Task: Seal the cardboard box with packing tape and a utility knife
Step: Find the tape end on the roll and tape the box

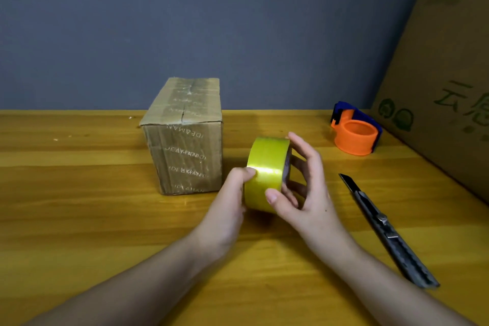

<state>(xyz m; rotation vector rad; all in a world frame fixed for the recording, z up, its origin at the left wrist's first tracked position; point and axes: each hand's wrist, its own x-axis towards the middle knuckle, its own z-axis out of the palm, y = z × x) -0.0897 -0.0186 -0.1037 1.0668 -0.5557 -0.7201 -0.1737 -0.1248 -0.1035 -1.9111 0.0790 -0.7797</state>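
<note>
**Hunting for the tape's loose end**

Both hands are holding a shiny yellow-green roll of packing tape [267,174] upright on edge, just in front of and to the right of the small brown cardboard box [185,137] with old printed tape across it. The left hand [230,198] is curling against the roll's near left side, thumb tip pressing on the glossy outer band. The right hand [304,182] is cupping the roll from the right, partly open, with its thumb on the band and its fingers reaching around the far rim and side.

This looks like the opening step: finding and lifting the free end of the tape. No strip is showing pulled away from the roll yet. The next move probably calls for a fingernail to pick up the end, then a steady pull while the other hand is keeping the roll from spinning, and a carry over to the box's top seam.

The box is sitting on the wooden table [79,219] with its flaps folded down and a split running along the middle of the top; what is inside cannot be seen. The grey utility knife [381,222] is lying untouched to the right of the hands, blade extended and pointing away. An orange and blue tape dispenser [356,132] is standing further back, its ring empty. A large cardboard carton [449,61] is leaning at the far right.
</note>
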